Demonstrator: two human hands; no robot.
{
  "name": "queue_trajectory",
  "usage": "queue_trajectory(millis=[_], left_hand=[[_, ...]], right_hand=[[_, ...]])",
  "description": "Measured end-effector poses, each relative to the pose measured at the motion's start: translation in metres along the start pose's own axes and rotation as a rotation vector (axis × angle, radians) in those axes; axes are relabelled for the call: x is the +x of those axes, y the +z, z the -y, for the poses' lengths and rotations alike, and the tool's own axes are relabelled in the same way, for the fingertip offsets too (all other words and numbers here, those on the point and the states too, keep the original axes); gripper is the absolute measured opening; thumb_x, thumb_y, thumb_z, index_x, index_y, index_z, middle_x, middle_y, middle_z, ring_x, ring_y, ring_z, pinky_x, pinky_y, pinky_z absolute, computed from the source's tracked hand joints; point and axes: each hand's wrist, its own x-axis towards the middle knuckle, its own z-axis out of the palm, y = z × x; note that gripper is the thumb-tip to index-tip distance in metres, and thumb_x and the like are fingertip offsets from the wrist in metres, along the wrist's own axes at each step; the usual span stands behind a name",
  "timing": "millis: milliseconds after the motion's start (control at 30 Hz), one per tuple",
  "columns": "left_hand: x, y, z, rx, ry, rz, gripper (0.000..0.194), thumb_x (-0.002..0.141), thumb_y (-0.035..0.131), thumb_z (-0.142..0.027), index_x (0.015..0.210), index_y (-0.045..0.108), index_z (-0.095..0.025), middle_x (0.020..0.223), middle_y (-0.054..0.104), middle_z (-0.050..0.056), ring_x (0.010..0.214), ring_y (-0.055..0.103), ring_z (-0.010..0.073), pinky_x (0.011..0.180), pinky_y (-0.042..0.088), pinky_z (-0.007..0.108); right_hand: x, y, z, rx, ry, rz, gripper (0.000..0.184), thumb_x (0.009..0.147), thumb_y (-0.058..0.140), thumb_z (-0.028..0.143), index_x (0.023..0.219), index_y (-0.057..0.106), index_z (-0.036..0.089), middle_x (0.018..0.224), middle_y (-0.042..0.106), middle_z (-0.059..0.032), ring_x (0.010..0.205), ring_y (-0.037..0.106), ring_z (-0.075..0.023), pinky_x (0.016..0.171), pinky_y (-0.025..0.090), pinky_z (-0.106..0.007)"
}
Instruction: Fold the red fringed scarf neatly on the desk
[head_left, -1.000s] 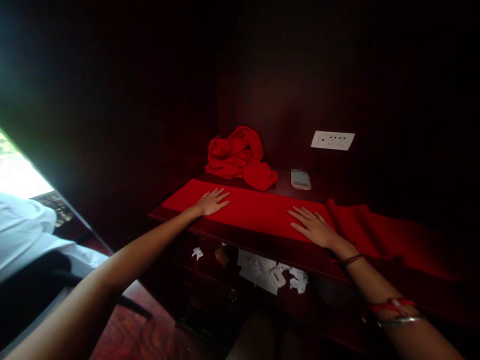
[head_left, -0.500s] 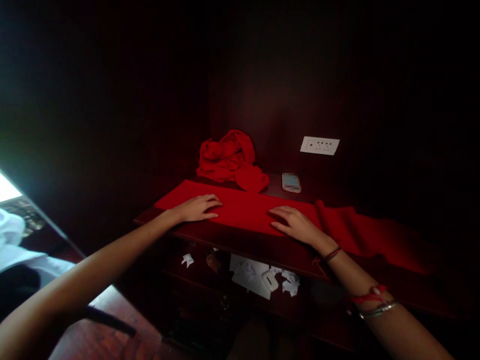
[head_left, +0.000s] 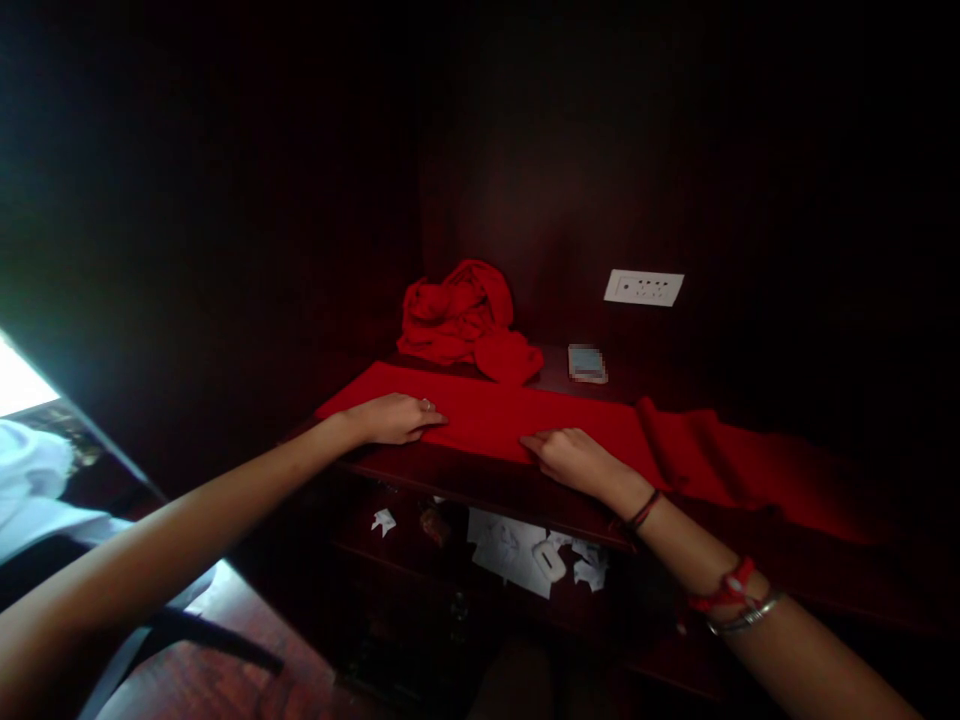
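Observation:
A long strip of red cloth lies flat along the dark shelf, smooth on the left and rippled into folds on the right. My left hand, with a ring on one finger, is closed at the cloth's near edge, thumb and fingers drawn together. Farther right along that edge, my right hand is pinched on the cloth, its index finger stretched inward. Bracelets circle my right wrist and forearm. Behind the strip a crumpled heap of red cloth rests on the shelf.
A phone-like object, its screen blurred, lies behind the strip. A white socket plate is on the back wall. Below, an open compartment holds paper sheets, torn scraps and a small white object. Pale fabric hangs at left.
Both hands have gone from spread fingers lying on the cloth to fingers closed at its near edge. The right hand has shifted slightly left and nearer.

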Motion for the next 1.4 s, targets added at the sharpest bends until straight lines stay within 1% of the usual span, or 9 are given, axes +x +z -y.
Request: queue_trajectory(millis=[133, 300, 467, 733, 967, 1033, 1133, 1267, 1400], left_hand=[[0.0, 0.002, -0.003, 0.103, -0.005, -0.011, 0.036, 0.079, 0.041, -0.018, 0.114, 0.043, -0.023, 0.098, 0.056, 0.006, 0.075, 0.056, 0.0162, 0.061, 0.041, 0.024], [0.0, 0.003, -0.001, 0.099, -0.021, -0.051, 0.025, 0.084, 0.034, -0.021, 0.103, 0.049, -0.02, 0.089, 0.057, 0.006, 0.071, 0.056, 0.0143, 0.06, 0.04, 0.023], [-0.002, 0.003, 0.001, 0.082, -0.016, -0.058, 0.026, 0.084, 0.032, -0.015, 0.104, 0.048, -0.02, 0.089, 0.058, 0.005, 0.074, 0.056, 0.0134, 0.063, 0.04, 0.021], [-0.009, 0.003, 0.0, 0.156, -0.042, -0.006, 0.03, 0.083, 0.033, -0.01, 0.107, 0.046, -0.02, 0.085, 0.059, 0.005, 0.074, 0.056, 0.0147, 0.061, 0.039, 0.023], [0.007, 0.005, -0.024, 0.195, -0.021, -0.173, 0.025, 0.086, 0.032, -0.028, 0.104, 0.047, -0.019, 0.095, 0.054, 0.006, 0.085, 0.052, 0.0162, 0.071, 0.039, 0.025], [0.014, 0.003, -0.029, 0.23, 0.016, -0.167, 0.021, 0.086, 0.032, -0.023, 0.098, 0.049, -0.019, 0.09, 0.055, 0.005, 0.079, 0.053, 0.0153, 0.067, 0.039, 0.025], [0.019, -0.002, -0.028, 0.26, 0.076, -0.142, 0.019, 0.085, 0.032, -0.016, 0.091, 0.051, -0.019, 0.082, 0.055, 0.004, 0.07, 0.053, 0.0137, 0.061, 0.039, 0.024], [0.013, -0.01, -0.02, 0.259, 0.069, -0.176, 0.021, 0.084, 0.033, -0.014, 0.094, 0.05, -0.019, 0.087, 0.055, 0.005, 0.073, 0.052, 0.0139, 0.062, 0.038, 0.024], [0.003, -0.006, -0.025, 0.166, 0.088, -0.163, 0.019, 0.084, 0.034, -0.017, 0.09, 0.052, -0.019, 0.083, 0.055, 0.004, 0.073, 0.052, 0.0137, 0.063, 0.039, 0.023]], right_hand=[[0.0, 0.0, 0.002, -0.02, 0.012, -0.053, 0.037, 0.078, 0.037, 0.009, 0.114, 0.042, 0.018, 0.094, 0.059, -0.0087, 0.078, 0.056, -0.0173, 0.063, 0.039, -0.025], [-0.004, 0.005, 0.005, -0.02, 0.091, -0.144, 0.029, 0.081, 0.036, 0.011, 0.107, 0.046, 0.018, 0.094, 0.057, -0.0088, 0.084, 0.051, -0.0168, 0.07, 0.037, -0.025], [-0.008, 0.011, 0.004, -0.058, 0.102, -0.173, 0.02, 0.08, 0.038, 0.012, 0.094, 0.051, 0.017, 0.088, 0.057, -0.0082, 0.08, 0.05, -0.0174, 0.068, 0.037, -0.026], [-0.008, 0.014, 0.0, -0.014, 0.082, -0.211, 0.017, 0.083, 0.037, 0.016, 0.094, 0.051, 0.018, 0.085, 0.056, -0.0068, 0.078, 0.05, -0.0161, 0.066, 0.037, -0.025], [-0.007, 0.013, -0.003, 0.004, 0.109, -0.239, 0.017, 0.085, 0.036, 0.017, 0.085, 0.052, 0.016, 0.077, 0.057, -0.0049, 0.069, 0.051, -0.0136, 0.062, 0.035, -0.023], [-0.007, 0.014, -0.005, 0.002, 0.11, -0.236, 0.018, 0.084, 0.036, 0.017, 0.082, 0.053, 0.015, 0.076, 0.057, -0.0049, 0.068, 0.051, -0.0132, 0.062, 0.035, -0.023], [-0.009, 0.014, -0.006, -0.012, 0.112, -0.233, 0.017, 0.084, 0.037, 0.015, 0.082, 0.054, 0.015, 0.076, 0.058, -0.0051, 0.068, 0.051, -0.0134, 0.064, 0.035, -0.023], [-0.012, 0.009, -0.003, -0.015, 0.118, -0.265, 0.018, 0.084, 0.036, 0.016, 0.085, 0.054, 0.016, 0.079, 0.057, -0.005, 0.072, 0.051, -0.0144, 0.07, 0.035, -0.026], [-0.014, 0.012, 0.004, 0.058, 0.085, -0.265, 0.018, 0.085, 0.036, 0.019, 0.082, 0.053, 0.016, 0.08, 0.056, -0.005, 0.074, 0.05, -0.014, 0.069, 0.036, -0.025]])
